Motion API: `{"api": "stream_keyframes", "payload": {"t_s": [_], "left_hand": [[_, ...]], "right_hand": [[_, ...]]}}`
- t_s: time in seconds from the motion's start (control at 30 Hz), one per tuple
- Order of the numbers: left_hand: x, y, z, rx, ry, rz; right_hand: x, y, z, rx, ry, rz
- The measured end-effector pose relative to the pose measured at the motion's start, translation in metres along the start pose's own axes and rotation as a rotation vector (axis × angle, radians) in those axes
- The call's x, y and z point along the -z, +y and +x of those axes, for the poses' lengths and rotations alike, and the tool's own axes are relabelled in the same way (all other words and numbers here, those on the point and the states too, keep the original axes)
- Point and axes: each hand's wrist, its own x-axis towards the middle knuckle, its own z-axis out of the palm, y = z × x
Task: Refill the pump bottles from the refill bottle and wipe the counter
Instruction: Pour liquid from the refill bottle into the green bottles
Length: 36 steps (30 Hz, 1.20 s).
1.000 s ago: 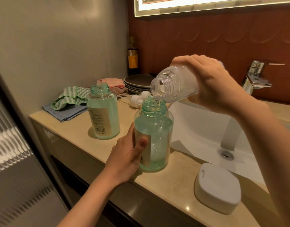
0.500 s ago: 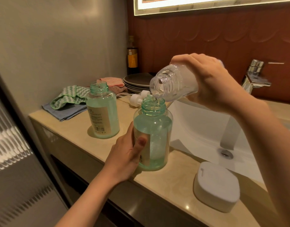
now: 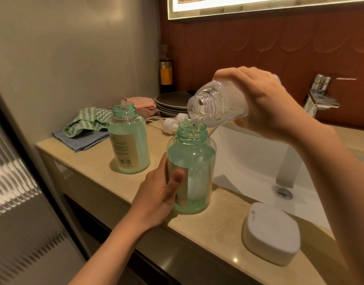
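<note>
teal-tinted plastic, the near pump bottle (image 3: 192, 169) stands on the table (image 3: 218, 219) close to its front edge. the left hand (image 3: 158, 194) is wrapped round its lower body, thumb across the label. the right hand (image 3: 265, 99) is clamped round the clear refill bottle (image 3: 216, 108), which is tipped mouth-down just over the open neck with a thin stream running in. the level sits around the shoulder, so this fill looks nearly done. the second pump bottle (image 3: 127, 145), further left, is uncapped too and looks filled to a similar height, though i cannot tell whether it needs more. both white pump heads (image 3: 173, 122) lie behind on the table, so screwing them back on is left, and so is the wipe. the folded cloths (image 3: 86, 124) wait at the far left corner. room is tight: the sink basin (image 3: 249, 157) drops away just right of the near bottle, a white lidded box (image 3: 271, 233) sits at the near right edge, and stacked plates (image 3: 171, 103) crowd the far side. the freest stretch lies between the two bottles.
</note>
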Motion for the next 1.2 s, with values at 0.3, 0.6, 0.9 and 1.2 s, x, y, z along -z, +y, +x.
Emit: {"api": "stream_keyframes", "payload": {"t_s": [0.3, 0.6, 0.9, 1.2], "left_hand": [[0.000, 0.001, 0.000, 0.001, 0.001, 0.002], [0.000, 0.000, 0.000, -0.003, 0.001, -0.007], [0.000, 0.001, 0.000, -0.016, 0.000, 0.009], [0.000, 0.005, -0.002, 0.052, 0.012, -0.075]], "right_hand": [[0.001, -0.001, 0.001, -0.013, -0.019, -0.001], [0.002, -0.001, 0.001, -0.024, -0.051, 0.022], [0.008, -0.007, 0.000, -0.103, -0.145, 0.108], [0.018, -0.012, -0.002, -0.214, -0.363, 0.269]]}}
